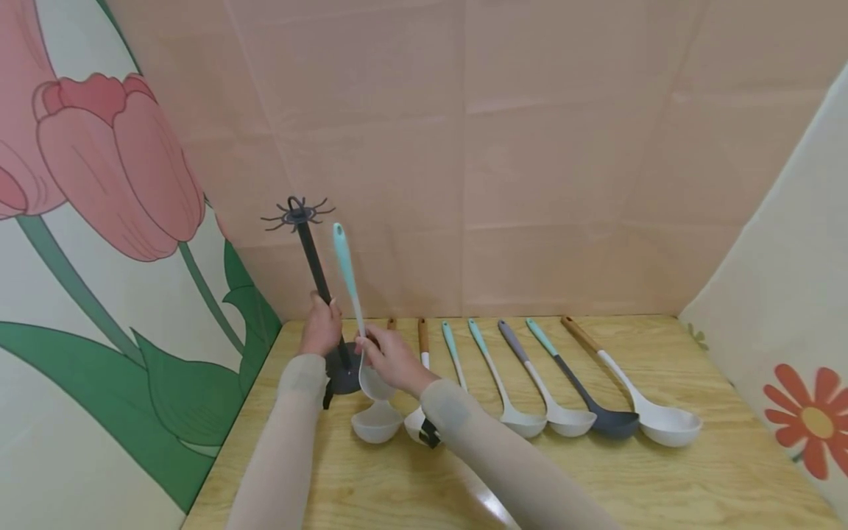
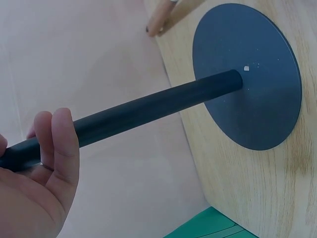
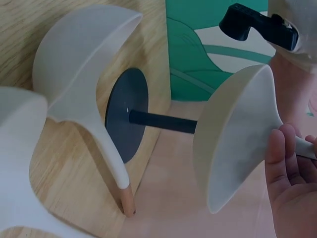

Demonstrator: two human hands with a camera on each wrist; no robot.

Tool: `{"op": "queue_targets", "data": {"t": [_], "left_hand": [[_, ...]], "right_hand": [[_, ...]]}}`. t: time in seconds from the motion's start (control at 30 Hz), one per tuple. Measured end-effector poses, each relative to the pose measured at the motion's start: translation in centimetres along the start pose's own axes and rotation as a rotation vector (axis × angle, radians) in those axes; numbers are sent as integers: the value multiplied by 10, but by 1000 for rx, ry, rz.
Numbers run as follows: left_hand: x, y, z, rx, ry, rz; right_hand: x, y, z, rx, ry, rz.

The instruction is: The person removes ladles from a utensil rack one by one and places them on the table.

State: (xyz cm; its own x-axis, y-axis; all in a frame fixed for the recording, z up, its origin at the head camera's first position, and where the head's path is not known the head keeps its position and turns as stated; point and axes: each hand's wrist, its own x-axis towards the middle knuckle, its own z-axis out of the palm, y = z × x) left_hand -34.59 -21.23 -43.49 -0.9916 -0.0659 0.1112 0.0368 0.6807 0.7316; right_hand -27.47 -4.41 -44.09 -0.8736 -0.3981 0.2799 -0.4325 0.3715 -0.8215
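Observation:
My left hand (image 1: 321,326) grips the black pole of an upright utensil stand (image 1: 314,261). Its top carries a ring of hooks (image 1: 299,214), and its round base (image 2: 247,74) rests on the wooden table. My right hand (image 1: 395,359) holds a ladle (image 1: 344,258) by the lower shaft, close above the bowl. This ladle has a mint-green handle pointing up beside the pole, with the handle end a little below and right of the hooks in the head view. Its pale bowl (image 3: 242,134) hangs down and overlaps part of the stand in the right wrist view.
Several more ladles lie in a row, handles toward the back wall. Nearest the stand is a white ladle (image 1: 376,424) with a wooden handle. Farther right are a dark ladle (image 1: 615,425) and a large white ladle (image 1: 670,425). Printed walls (image 1: 762,294) border the table.

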Motion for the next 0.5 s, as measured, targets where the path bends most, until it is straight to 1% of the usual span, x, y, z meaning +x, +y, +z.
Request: {"op": "queue_targets", "data": {"t": [0.13,0.23,0.4,0.5], "left_hand": [[0,1,0,-5,2,-3],[0,1,1,-8,3,1],[-2,2,1,-12,-7,0],[-2,2,1,-18,2,11]], "right_hand": [[-5,2,-7,-12,20,8],[-9,3,-11,-17,45,-2],[-15,4,-18,-56,87,-81],[-19,5,-21,-67,97,-110]]}}
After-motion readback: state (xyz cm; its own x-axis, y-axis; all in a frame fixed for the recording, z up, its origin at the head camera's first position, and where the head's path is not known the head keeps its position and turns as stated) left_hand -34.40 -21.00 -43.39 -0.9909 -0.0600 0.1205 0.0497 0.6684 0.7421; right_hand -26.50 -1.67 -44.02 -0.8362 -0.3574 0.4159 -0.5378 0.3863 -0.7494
